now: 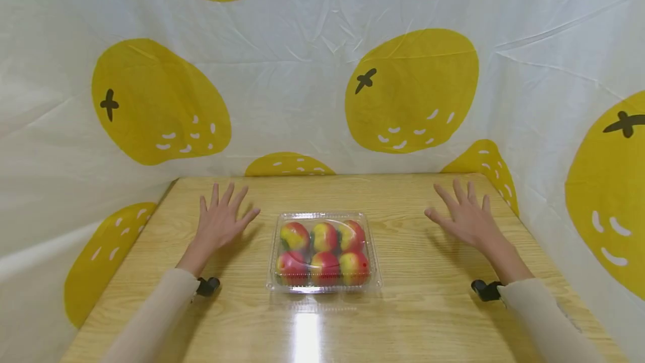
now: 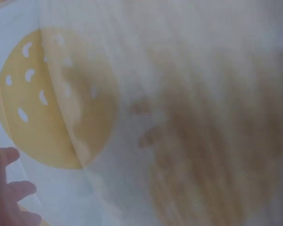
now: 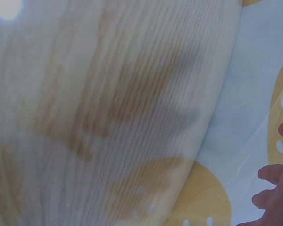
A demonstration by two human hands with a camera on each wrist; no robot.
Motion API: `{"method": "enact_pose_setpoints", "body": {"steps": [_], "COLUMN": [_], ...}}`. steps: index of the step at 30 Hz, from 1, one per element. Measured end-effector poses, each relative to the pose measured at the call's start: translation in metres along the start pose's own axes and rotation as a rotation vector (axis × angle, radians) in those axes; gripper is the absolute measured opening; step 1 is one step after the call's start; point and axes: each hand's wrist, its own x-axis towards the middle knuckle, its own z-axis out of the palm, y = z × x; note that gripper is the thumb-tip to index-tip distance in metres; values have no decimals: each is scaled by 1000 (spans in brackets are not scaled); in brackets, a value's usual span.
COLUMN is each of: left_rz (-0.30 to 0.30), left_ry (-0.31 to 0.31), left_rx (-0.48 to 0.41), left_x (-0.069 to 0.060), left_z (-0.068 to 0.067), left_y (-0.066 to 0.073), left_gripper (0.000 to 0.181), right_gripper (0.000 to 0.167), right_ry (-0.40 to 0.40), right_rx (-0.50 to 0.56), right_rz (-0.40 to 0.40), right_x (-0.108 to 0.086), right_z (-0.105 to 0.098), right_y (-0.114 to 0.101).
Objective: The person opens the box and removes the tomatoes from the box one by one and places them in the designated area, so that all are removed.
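In the head view a clear plastic box (image 1: 325, 289) with a closed lid holds several red and yellow round fruits (image 1: 325, 266) in two rows. My left hand (image 1: 221, 222), fingers spread, is held to the left of the box without touching it. To its right, farther off, my right hand (image 1: 468, 218) is also spread and holds nothing. Fingers of the left hand (image 2: 12, 188) show at the left edge of the left wrist view, and those of the right hand (image 3: 278, 188) at the right edge of the right wrist view.
The box rests on a light wooden table (image 1: 403, 318), which reflects a bright light near the front. Behind and beside the table hangs a white cloth (image 1: 287, 99) printed with large yellow fruits. A black wrist device (image 1: 208, 286) sits at each sleeve.
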Motion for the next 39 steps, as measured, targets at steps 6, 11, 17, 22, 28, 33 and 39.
{"method": "enact_pose_setpoints", "body": {"steps": [6,11,17,22,28,33,39], "left_rz": [1,-13,-21,-36,-53,-57,-90], "left_ry": [8,-13,-19,-29,-34,-55,-87], "left_rx": [18,12,4,-15,-66,-170,-407], "left_x": [-12,-22,-36,-47,-60,-73,-81], "left_z": [1,-1,-5,-8,-7,-6,-7], "left_y": [4,9,17,26,35,41,50], "left_gripper": [86,87,86,85,83,78,74], "right_gripper": [83,83,83,82,81,76,73], "right_ry": [0,10,18,27,38,53,49], "right_rx": [-8,-4,12,9,47,99,141], "right_rz": [-24,-41,-57,-86,-120,-188,-289], "right_x": [-12,-20,-30,-41,-53,-60,-64], "right_z": [0,1,4,6,8,8,10], "right_y": [-10,-17,-23,-29,-42,-59,-80]}}
